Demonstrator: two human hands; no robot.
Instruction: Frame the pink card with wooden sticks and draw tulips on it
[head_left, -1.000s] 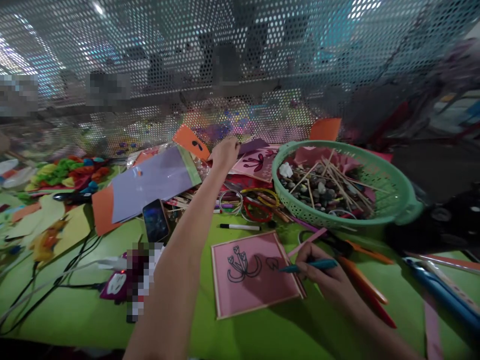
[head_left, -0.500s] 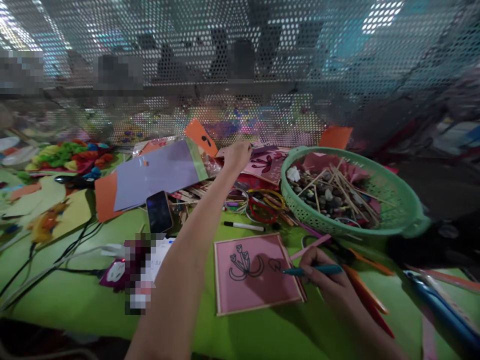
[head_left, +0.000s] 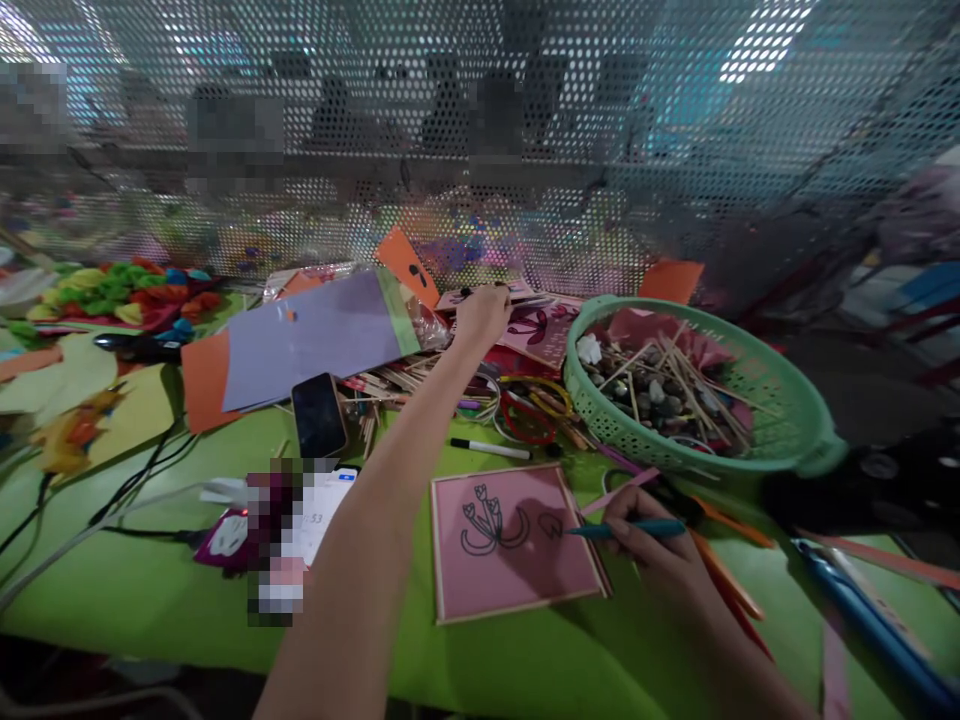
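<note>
My right hand [head_left: 656,550] grips a teal pen [head_left: 637,529], its tip by a small outlined shape on a pink card [head_left: 487,585]. Thin pale sticks frame this card, which also bears a dark line drawing of flowers. My left arm stretches across the table, and my left hand [head_left: 484,312] has its fingers closed at a pale pinkish card [head_left: 454,299] with dark marks; the fingertips are partly hidden. Just beyond that hand lies another pink card with a dark red flower [head_left: 531,325]. A black-and-white marker [head_left: 491,449] rests above the framed card.
A green basket [head_left: 780,400] holds pebbles and sticks. Scissors [head_left: 731,522] with orange parts lie beside my right hand. On the left are a phone [head_left: 319,415], purple sheets [head_left: 315,335], cables and a lit-up second phone [head_left: 319,510]. A perforated metal panel [head_left: 420,130] stands behind.
The pale card at my left hand has turned, so its marked face shows where a purple surface showed before. My right hand and pen stay by the small shape. The view has shifted slightly.
</note>
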